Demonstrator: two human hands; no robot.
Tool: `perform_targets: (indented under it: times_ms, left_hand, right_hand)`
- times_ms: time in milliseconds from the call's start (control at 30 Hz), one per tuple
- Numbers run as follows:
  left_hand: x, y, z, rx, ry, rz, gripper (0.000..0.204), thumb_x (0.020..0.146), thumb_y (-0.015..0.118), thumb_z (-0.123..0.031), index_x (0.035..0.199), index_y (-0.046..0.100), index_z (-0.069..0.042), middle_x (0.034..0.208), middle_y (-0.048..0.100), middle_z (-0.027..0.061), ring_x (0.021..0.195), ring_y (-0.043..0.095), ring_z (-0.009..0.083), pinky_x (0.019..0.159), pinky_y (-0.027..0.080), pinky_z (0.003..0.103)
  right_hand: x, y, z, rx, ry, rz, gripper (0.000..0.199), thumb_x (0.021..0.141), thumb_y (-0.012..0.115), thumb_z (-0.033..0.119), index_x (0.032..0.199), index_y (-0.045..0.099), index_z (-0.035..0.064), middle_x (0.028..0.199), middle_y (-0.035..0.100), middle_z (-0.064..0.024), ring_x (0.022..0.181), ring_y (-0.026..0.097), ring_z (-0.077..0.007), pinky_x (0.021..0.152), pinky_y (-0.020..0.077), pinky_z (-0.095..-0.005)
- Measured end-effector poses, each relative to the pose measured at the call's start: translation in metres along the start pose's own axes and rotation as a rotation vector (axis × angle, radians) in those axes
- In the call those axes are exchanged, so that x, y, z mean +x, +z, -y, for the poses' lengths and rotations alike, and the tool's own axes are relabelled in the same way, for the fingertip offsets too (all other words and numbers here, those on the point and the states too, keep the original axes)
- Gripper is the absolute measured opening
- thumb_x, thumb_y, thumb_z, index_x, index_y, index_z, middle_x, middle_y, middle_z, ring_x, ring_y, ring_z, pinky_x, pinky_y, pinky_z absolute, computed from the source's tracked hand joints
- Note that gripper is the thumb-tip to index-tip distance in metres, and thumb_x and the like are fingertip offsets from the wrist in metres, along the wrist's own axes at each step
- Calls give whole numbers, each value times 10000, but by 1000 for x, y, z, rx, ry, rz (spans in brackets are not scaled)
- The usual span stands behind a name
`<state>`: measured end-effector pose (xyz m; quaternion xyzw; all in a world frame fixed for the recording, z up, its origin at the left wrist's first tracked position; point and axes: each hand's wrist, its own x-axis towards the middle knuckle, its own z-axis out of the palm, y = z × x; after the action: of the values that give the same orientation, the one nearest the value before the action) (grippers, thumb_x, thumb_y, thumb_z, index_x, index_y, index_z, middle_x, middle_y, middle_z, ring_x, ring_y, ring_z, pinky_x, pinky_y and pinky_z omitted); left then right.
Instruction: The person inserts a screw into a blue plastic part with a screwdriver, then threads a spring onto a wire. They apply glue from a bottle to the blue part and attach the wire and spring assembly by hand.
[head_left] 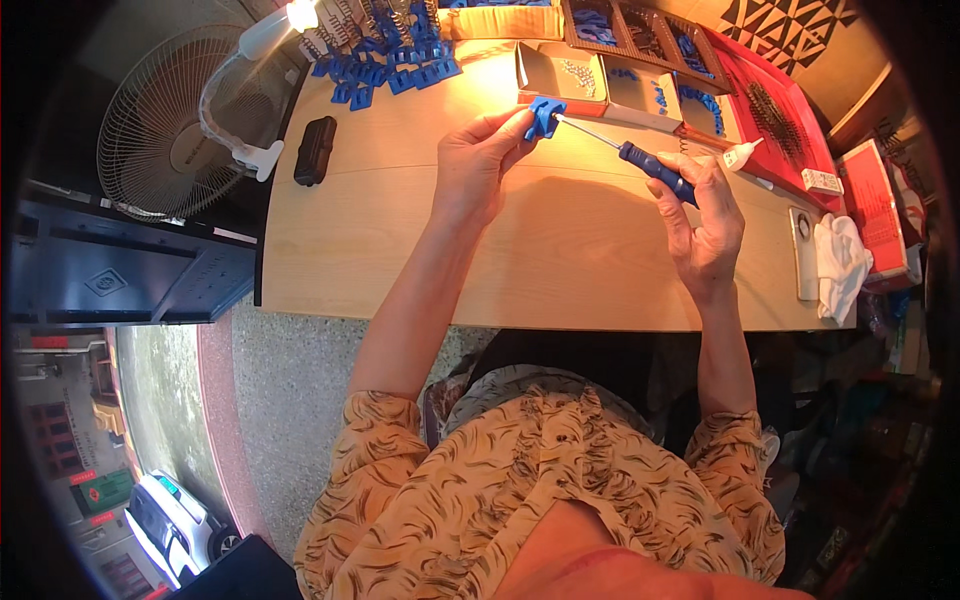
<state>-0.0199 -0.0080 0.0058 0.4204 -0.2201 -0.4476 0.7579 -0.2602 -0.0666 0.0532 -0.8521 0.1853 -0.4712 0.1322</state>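
Above the middle of the table, my left hand (478,165) pinches a small blue plastic part (543,118) between thumb and fingers. My right hand (705,215) is closed round the dark blue handle of a screwdriver (655,172). Its metal shaft points left, and the tip meets the right side of the blue part, where a small pale spot shows. Whether the tip sits in a screw is too small to tell. Both forearms reach in from the lower edge over the wooden table (360,240).
Blue parts with springs (385,60) crowd the back left. Open boxes (560,75) hold small silvery and blue pieces, beside a red tray (775,110) of springs. A white-tipped bottle (742,154), phone (803,250) and white cloth (842,262) lie right; a dark case (315,150) and fan (180,130) left.
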Motion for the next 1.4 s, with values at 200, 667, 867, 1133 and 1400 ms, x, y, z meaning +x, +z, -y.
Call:
perform_targets:
  times_ms: [200,667,867,1133,1400]
  left_hand:
    - [1,-1,2,17,14,20,198,969,709,-53,1136,719,53,1054,749,127,921,736,165,808,624,256]
    - [0,1,4,184,107,29,196,976,711,-74,1133,734,41,1041,750,111,902,712,138,833,600,261]
    - [-2,3,9,209,123,39,203,965,727,-81,1123,739,47,995,761,108,855,706,132,788,584,260]
    - [-1,6,16,175,69,41,214,960,729,-67,1129,728,63,1004,760,122,873,721,133,775,594,244]
    - [-2,7,16,169,92,31,214,959,726,-55,1135,726,66,1006,760,126,871,723,132,764,588,240]
  right_hand:
    - [-6,-4,3,349,508,41,248,981,659,17,1219,589,6,1050,612,-57,965,619,-141,886,513,-296]
    - [-25,-15,-25,560,702,219,235,1037,639,222,1116,620,2,816,573,-1,702,511,-52,645,428,-214]
    - [-23,-14,-21,767,794,142,410,1039,633,306,1263,550,-27,865,576,-12,724,507,-66,677,426,-219]
    - [-33,1,-26,557,688,-20,313,1037,619,232,1257,570,15,988,570,-3,879,512,-77,814,448,-238]
    - [-26,6,-10,584,621,-90,287,1060,582,178,1295,581,12,1024,618,-18,886,546,-62,800,467,-219]
